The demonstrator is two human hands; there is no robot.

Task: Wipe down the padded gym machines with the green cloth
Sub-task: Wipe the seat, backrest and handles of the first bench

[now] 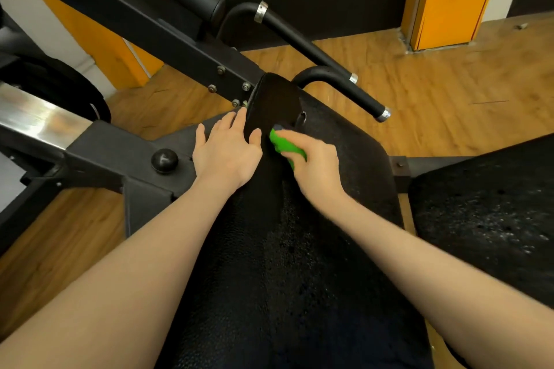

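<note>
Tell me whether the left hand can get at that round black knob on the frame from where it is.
Probably yes. The left hand lies open on the pad's edge, holding nothing, and the round black knob sits just to its left on the frame with nothing visible between them.

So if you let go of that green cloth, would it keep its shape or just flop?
Likely flop: the green cloth sits bunched and creased in the right hand, so it looks soft. Probably light too, since the fingers enclose most of it. It seems unlikely to slide on the grainy pad.
</note>
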